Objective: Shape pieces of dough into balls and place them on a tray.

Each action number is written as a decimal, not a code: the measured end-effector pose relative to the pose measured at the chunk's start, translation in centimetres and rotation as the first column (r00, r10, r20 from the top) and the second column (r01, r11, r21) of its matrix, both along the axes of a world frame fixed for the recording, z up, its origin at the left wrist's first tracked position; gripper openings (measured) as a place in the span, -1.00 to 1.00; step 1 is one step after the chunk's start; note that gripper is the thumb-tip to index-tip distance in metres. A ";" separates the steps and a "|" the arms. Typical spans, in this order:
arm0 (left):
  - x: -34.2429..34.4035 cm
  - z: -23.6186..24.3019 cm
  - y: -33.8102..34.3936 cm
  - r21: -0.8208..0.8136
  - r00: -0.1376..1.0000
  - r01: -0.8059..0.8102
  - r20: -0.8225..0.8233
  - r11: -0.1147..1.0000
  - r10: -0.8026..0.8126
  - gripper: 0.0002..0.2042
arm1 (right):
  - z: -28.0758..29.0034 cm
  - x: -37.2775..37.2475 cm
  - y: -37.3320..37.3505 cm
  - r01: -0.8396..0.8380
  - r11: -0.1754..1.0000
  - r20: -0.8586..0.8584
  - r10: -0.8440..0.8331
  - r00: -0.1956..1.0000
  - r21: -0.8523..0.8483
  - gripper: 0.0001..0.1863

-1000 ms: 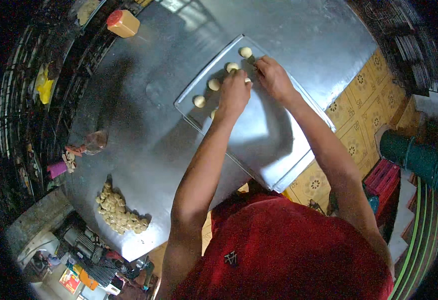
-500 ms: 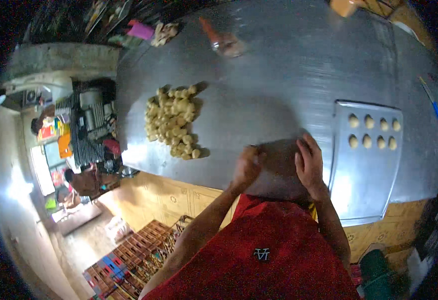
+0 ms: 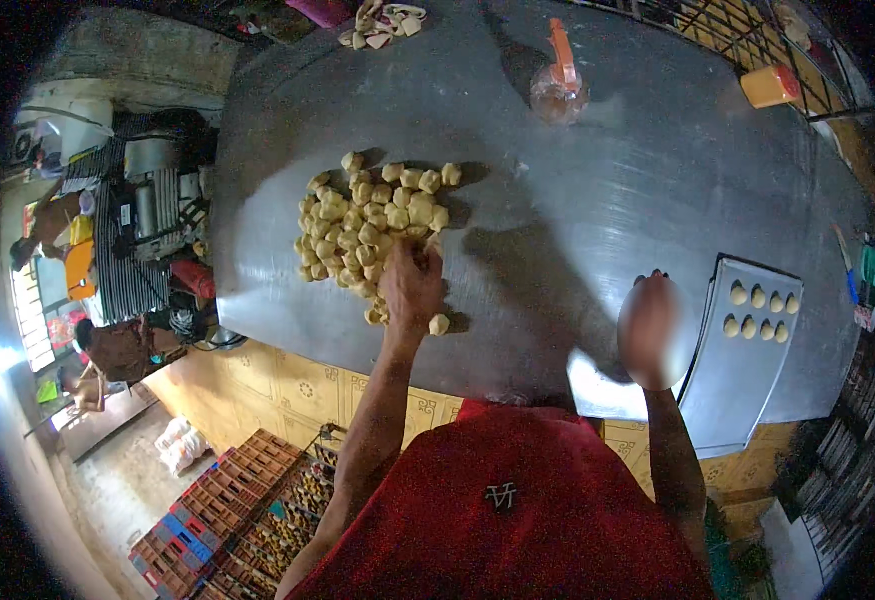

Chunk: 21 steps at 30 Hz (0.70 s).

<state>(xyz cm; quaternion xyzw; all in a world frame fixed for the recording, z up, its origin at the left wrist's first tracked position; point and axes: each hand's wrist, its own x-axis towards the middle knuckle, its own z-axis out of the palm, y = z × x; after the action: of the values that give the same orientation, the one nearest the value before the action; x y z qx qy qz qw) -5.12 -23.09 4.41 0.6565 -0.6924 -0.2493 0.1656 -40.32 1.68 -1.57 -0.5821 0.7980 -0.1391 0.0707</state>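
My left hand (image 3: 413, 287) reaches into the right side of a heap of pale dough pieces (image 3: 343, 225) on the metal table. Its fingers are pinched together on a dough piece (image 3: 434, 241), partly hidden by them. A stray dough piece (image 3: 440, 324) lies just beside the wrist. Over the table, left of a metal baking tray (image 3: 738, 385), is my right hand (image 3: 651, 332). It is smeared, so its fingers and anything in them cannot be made out. Round dough balls (image 3: 749, 328) sit in two rows at the tray's far end.
A clear container with an orange handle (image 3: 561, 85) stands at the table's far side. Near the far right edge is an orange container (image 3: 770, 87). A blue, thin tool (image 3: 851, 280) lies right of the tray. Crates (image 3: 213, 500) stand on the floor at lower left; people are farther left.
My left hand has moved left from in front of me to the dough heap and closed on a piece. My right hand has shifted nearer the tray. The view has shifted too.
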 end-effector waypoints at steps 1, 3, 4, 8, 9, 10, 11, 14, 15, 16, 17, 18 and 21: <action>0.2 -0.1 -0.7 0.049 0.997 -0.078 0.002 0.996 0.078 -0.61 | -0.2 -0.1 0.0 -0.002 1.000 -0.001 0.002 1.000 -0.001 -0.47; 0.7 -0.5 -2.4 -0.034 0.998 0.025 0.061 0.999 -0.023 -0.54 | -0.1 -0.5 -0.1 -0.008 1.000 0.003 0.008 1.000 -0.009 -0.47; 0.7 -0.8 -3.2 -0.057 0.996 0.049 0.079 0.997 -0.044 -0.53 | 0.2 -0.6 -0.3 -0.010 1.000 0.007 0.010 1.000 -0.020 -0.47; -1.0 -2.3 0.2 -0.037 0.988 -0.001 -0.154 0.999 -0.005 -0.72 | 3.0 1.9 -1.6 0.105 0.986 0.128 -0.089 0.988 -0.130 -0.46; -1.7 -2.6 3.1 -0.166 0.955 0.125 -0.249 0.978 -0.164 -0.76 | 3.9 3.4 -1.7 0.164 0.973 0.238 -0.122 0.964 -0.164 -0.45; -2.4 -2.9 6.6 -0.342 0.864 0.256 -0.338 0.904 -0.373 -0.80 | 4.5 5.0 -2.0 0.147 0.953 0.426 -0.022 0.905 -0.264 -0.45; -2.9 -3.1 10.2 -0.212 0.830 0.384 -0.348 0.899 -0.436 -0.77 | 4.8 7.6 -1.8 0.082 0.959 0.516 0.074 0.854 -0.272 -0.45; -2.8 -3.8 19.2 -0.025 0.736 0.565 -0.436 0.825 -0.518 -0.60 | 3.8 13.1 0.0 -0.311 0.923 0.573 0.384 0.724 -0.226 -0.53; -2.1 -3.9 21.0 0.015 0.750 0.547 -0.454 0.837 -0.482 -0.54 | 3.0 13.1 1.6 -0.163 0.968 0.568 0.243 0.786 -0.189 -0.57; -0.6 -3.6 22.0 0.082 0.768 0.565 -0.416 0.821 -0.487 -0.52 | 2.0 12.4 3.3 -0.088 0.979 0.540 0.174 0.823 -0.181 -0.62; 0.9 -3.1 22.6 0.062 0.769 0.572 -0.388 0.818 -0.509 -0.50 | 1.4 11.4 5.8 -0.023 0.979 0.508 0.125 0.852 -0.202 -0.67; 1.9 -2.7 22.4 -0.041 0.761 0.560 -0.367 0.827 -0.534 -0.45 | 0.9 9.9 8.3 0.133 0.964 0.426 -0.023 0.905 -0.229 -0.79; 3.4 -1.9 19.9 0.069 0.822 0.562 0.063 0.824 -0.566 -0.45 | 2.5 5.4 16.1 0.096 0.984 0.284 -0.050 0.958 -0.150 -0.86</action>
<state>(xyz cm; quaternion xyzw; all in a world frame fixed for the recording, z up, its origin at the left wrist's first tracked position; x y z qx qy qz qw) -1.67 -3.15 2.54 0.4355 -0.8556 -0.2767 0.0408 -34.96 17.83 0.92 -0.5304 0.7872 -0.2868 0.1294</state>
